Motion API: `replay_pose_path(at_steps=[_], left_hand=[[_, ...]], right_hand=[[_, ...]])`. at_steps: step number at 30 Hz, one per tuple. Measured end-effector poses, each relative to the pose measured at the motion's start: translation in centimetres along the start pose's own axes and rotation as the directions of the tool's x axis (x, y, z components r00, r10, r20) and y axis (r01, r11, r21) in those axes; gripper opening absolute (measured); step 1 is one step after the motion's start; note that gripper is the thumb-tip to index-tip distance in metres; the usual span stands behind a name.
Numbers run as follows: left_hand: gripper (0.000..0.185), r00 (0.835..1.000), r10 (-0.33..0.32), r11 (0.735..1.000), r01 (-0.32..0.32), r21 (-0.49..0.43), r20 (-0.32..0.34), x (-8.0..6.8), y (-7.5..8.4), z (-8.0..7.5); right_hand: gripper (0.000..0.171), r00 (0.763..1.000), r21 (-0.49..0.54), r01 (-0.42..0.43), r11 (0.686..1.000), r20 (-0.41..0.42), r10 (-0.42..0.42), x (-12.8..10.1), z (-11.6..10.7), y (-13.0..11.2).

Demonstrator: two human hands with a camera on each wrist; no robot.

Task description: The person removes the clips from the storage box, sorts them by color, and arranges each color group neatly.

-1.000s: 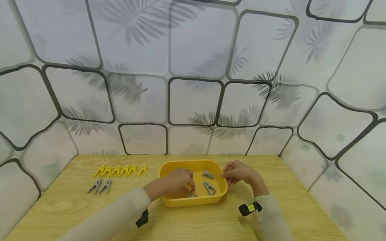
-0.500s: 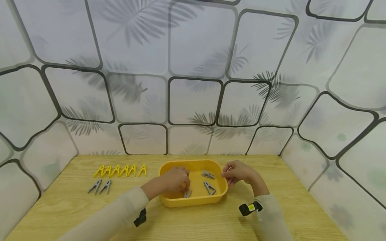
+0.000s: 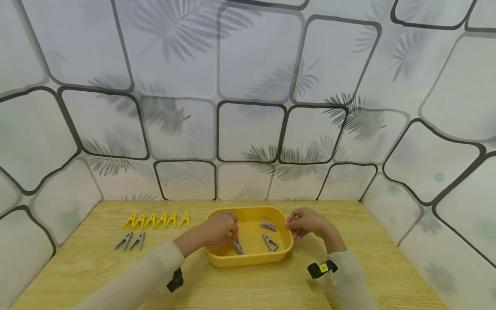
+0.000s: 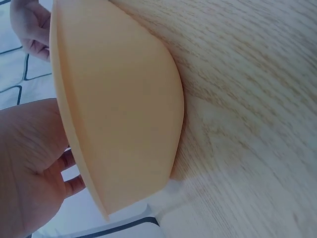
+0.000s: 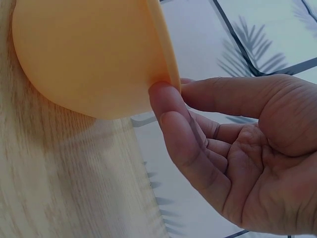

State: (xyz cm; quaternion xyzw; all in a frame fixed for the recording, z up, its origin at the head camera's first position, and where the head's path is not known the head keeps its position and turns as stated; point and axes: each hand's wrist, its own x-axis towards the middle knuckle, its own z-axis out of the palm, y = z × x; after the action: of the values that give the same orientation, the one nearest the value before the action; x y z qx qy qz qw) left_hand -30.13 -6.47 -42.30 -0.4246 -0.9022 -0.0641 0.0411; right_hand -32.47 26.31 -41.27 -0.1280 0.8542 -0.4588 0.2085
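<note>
My left hand [image 3: 221, 228] reaches down over the left side of a yellow plastic tray [image 3: 248, 259], its fingers curled at one end of a grey clothespin [image 3: 238, 246]. The clothespin slants down toward the front wall of the tray; the fingertips on it are partly hidden. In the left wrist view, the tray's outer wall [image 4: 119, 99] covers what the fingers hold. Two other grey clothespins, one farther back [image 3: 268, 225] and one nearer [image 3: 270, 243], lie in the tray's right half. My right hand [image 5: 247, 153] pinches the tray's right rim between thumb and forefinger.
On the wooden table [image 3: 248, 288], a row of several yellow clothespins [image 3: 155, 220] stands at the left. Two grey clothespins [image 3: 130, 240] stand in front of that row. A patterned wall [image 3: 248, 129] rises behind the table.
My left hand has drawn left inside the tray, and the grey clothespin at its fingers has shifted left and turned with it. The right hand has stayed at the rim.
</note>
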Motion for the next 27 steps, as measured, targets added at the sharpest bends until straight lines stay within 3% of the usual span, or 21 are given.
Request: replay_pose_path(at_steps=[6, 12, 16, 22, 27], left_hand=[[0.010, 0.995, -0.012, 1.000, 0.014, 0.022, -0.095, -0.8, -0.5, -0.4], [0.010, 0.976, 0.001, 0.999, 0.011, 0.052, -0.217, -1.7, -1.3, -0.6], [0.013, 0.950, 0.019, 0.997, 0.005, 0.078, -0.311, -2.4, -1.8, -1.0], [0.016, 0.912, -0.024, 0.995, 0.061, 0.078, -0.410, -3.9, -2.6, -2.2], [0.021, 0.855, -0.046, 0.992, 0.102, 0.080, -0.516, -5.6, -3.9, -3.3]], right_hand=[[0.020, 1.000, -0.003, -0.002, 1.000, -0.003, 0.002, 0.1, 0.1, -0.1], [0.020, 1.000, -0.001, 0.004, 1.000, -0.001, -0.004, 0.1, 0.1, 0.0], [0.021, 1.000, -0.004, 0.006, 1.000, 0.000, -0.006, -0.1, 0.1, 0.0], [0.021, 1.000, -0.008, 0.014, 1.000, 0.004, -0.014, -0.2, 0.2, -0.1], [0.021, 1.000, -0.007, 0.013, 1.000, -0.002, -0.013, -0.1, 0.2, -0.1]])
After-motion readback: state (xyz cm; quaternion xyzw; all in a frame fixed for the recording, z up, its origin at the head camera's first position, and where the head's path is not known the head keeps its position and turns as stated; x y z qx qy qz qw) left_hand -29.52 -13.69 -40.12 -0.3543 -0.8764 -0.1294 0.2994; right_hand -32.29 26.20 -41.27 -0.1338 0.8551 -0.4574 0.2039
